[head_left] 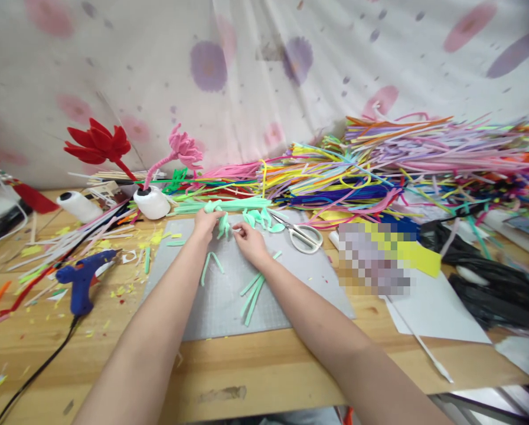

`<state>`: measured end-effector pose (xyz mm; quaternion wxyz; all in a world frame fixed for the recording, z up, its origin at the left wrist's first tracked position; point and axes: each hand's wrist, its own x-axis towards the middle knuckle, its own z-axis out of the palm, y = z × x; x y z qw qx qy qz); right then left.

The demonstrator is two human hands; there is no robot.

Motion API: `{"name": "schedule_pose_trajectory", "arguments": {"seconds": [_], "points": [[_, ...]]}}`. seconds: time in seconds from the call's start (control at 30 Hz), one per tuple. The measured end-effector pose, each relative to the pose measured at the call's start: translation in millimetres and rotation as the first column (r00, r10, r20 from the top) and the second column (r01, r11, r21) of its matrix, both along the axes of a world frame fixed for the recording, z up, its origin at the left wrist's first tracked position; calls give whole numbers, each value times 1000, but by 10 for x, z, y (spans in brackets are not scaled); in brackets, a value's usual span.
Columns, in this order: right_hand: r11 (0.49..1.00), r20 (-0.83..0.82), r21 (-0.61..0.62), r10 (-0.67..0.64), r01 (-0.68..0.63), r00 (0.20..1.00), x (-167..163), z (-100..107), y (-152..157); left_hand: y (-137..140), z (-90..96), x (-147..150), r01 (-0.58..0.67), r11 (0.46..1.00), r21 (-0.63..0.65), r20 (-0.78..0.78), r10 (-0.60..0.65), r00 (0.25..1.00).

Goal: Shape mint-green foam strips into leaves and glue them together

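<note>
My left hand is closed on a mint-green pipe cleaner piece, whose shaped strands hang from the fingers above the grey cutting mat. Close by on the right, my right hand has its fingertips pinched together; what they hold, if anything, is too small to make out. Behind the hands lie a bundle of straight mint-green pipe cleaners and several curled mint-green pieces. A bent green strip and several loose strips rest on the mat. White-handled scissors lie at its back right.
A blue glue gun with a black cord lies left. Behind it, a red flower and a pink flower rise near a white pot. Colourful pipe cleaners pile up back right, beside black plastic bags and white paper.
</note>
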<state>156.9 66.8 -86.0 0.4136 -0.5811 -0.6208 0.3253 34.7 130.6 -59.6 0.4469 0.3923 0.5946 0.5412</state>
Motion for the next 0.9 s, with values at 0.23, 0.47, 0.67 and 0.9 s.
{"name": "schedule_pose_trajectory", "arguments": {"seconds": [0.23,0.47,0.67,0.9], "points": [[1000,13,7,5,-5,1000,19,-1,-6,-105,76,-189,-44,999,7,-361,43,932],[999,31,-26,42,-41,999,46,50,-2,-621,47,-530,197,974,110,-596,-94,797],[812,94,-157,579,-562,810,374,438,-33,-1093,-36,-538,545,839,15,-826,-296,479],[570,411,-252,795,-782,447,772,659,-446,-1089,-54,-734,564,825,-26,-856,-310,414]]}}
